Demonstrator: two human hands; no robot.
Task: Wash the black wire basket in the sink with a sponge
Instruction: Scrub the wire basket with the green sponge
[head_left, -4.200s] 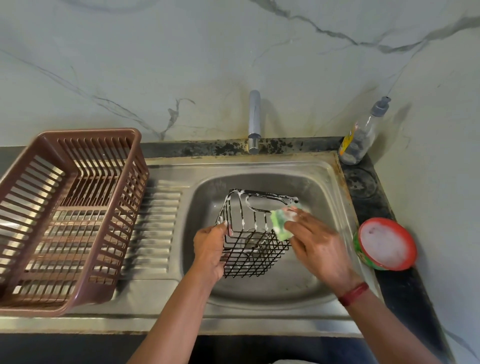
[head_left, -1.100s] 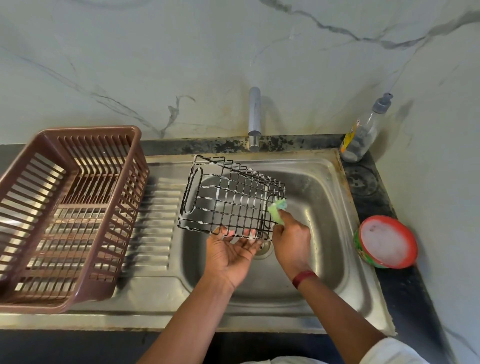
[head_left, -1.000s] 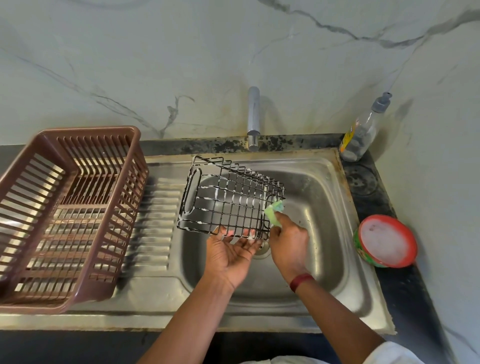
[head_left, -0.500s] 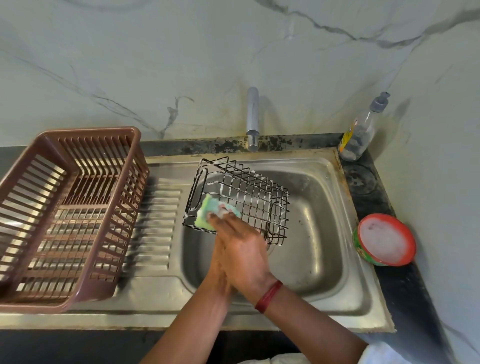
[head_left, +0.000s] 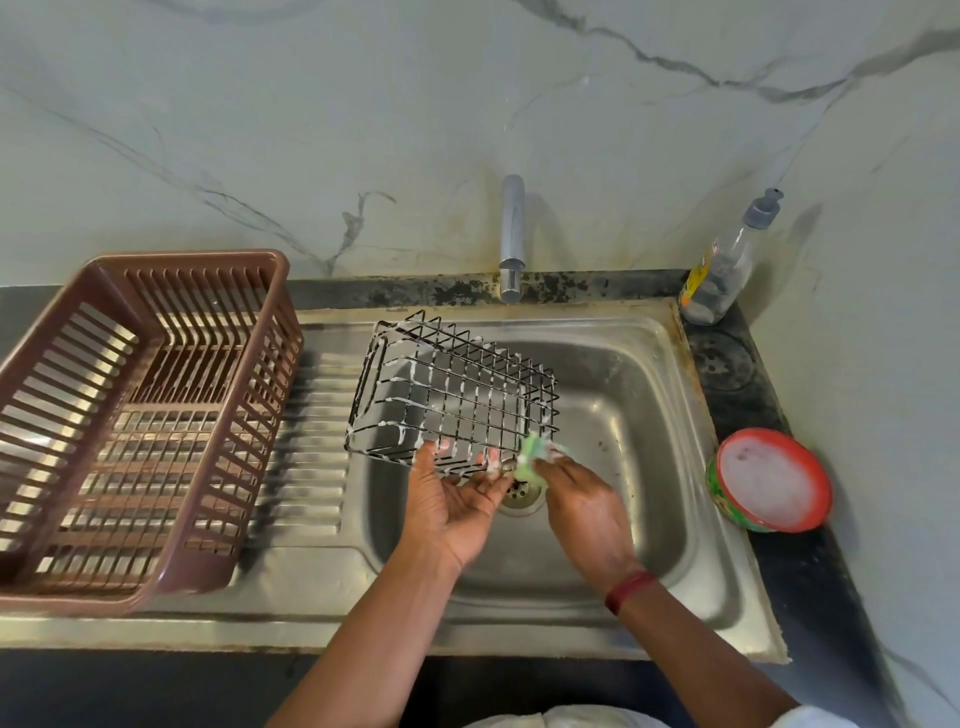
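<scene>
head view: left grip (head_left: 457, 499) holds wire basket (head_left: 452, 395); right grip (head_left: 587, 509) pinches green sponge (head_left: 531, 457).

1. The back and right sides are closed off by pale marble-patterned walls (head_left: 363, 104), crossed by grey veins.
2. A dark, stained tabletop (head_left: 810, 597) is laid along them.
3. A chrome tap (head_left: 512, 234) is mounted at the back wall.
4. A brown slatted rack (head_left: 197, 257) is set at the left.
</scene>
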